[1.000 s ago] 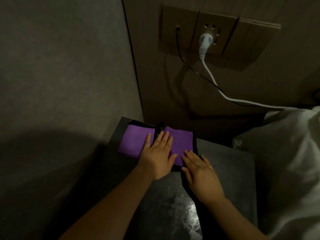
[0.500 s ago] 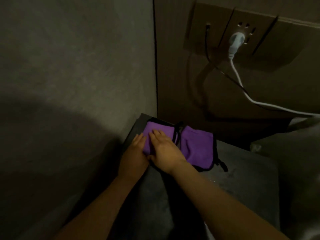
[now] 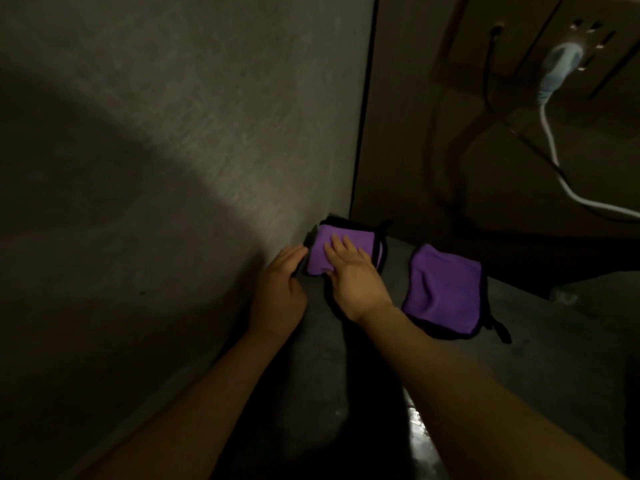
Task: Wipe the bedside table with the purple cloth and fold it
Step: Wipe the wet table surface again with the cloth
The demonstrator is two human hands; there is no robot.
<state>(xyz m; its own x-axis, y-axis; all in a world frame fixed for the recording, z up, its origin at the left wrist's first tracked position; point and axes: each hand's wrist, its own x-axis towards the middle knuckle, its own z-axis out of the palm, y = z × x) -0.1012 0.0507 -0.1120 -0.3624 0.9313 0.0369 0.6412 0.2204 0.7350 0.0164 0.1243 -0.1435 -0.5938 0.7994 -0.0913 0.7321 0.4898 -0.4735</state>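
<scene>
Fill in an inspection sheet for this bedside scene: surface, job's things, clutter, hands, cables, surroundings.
Surface: dark bedside table, glossy glare at the near edge.
Job's things: two folded purple cloth pieces; left piece in the table's far left corner, right piece lying apart.
Clutter: nothing seen.
Hands: right hand flat on the left piece; left hand at the table's left edge beside the wall.
Cables: white plug in wall socket, white cord trailing right; thin black cable alongside.
Surroundings: grey wall left, brown panel behind.
</scene>
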